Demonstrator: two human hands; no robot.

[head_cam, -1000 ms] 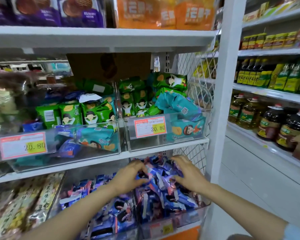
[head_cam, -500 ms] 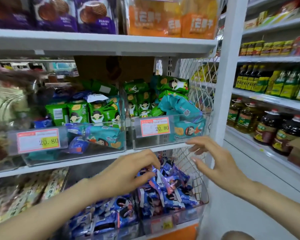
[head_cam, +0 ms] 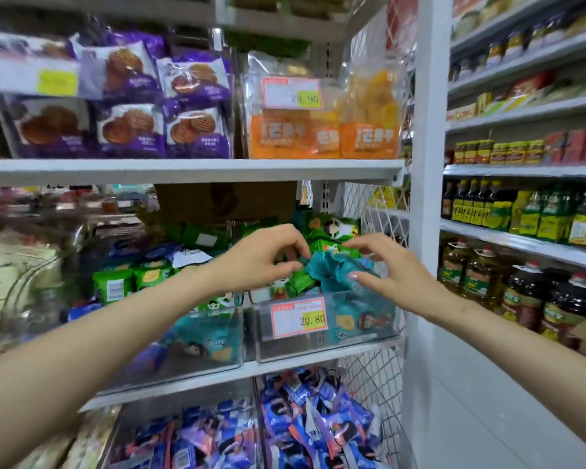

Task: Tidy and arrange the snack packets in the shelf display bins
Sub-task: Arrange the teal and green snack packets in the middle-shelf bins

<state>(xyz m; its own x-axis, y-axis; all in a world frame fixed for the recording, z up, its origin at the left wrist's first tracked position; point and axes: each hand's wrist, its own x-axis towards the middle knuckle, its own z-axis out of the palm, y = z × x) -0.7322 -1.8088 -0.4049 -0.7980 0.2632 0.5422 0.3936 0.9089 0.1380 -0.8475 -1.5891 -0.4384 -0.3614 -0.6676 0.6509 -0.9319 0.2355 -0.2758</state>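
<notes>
On the middle shelf stands a clear bin (head_cam: pixel 369 294) with a 20.80 price tag (head_cam: pixel 299 319), filled with green snack packets (head_cam: pixel 332 228) and teal ones. A crumpled teal packet (head_cam: pixel 332 274) lies on top at the front. My left hand (head_cam: pixel 264 257) hovers over the bin's left side, its curled fingertips at the teal packet's left corner; a grip cannot be made out. My right hand (head_cam: pixel 389 270) is at the packet's right side, fingers spread, thumb resting on it.
A second clear bin (head_cam: pixel 183 360) to the left holds green, blue and teal packets. Blue packets (head_cam: pixel 318 421) fill the bins below. Purple waffle packs (head_cam: pixel 132 126) and orange packs (head_cam: pixel 318 133) sit above. A wire mesh panel (head_cam: pixel 376 211) and white post (head_cam: pixel 427 164) bound the right; oil bottles (head_cam: pixel 521 299) beyond.
Both hands have left the blue packets in the lower bin and risen to the middle-shelf bin, closing in on the teal packet. My view has tilted upward.
</notes>
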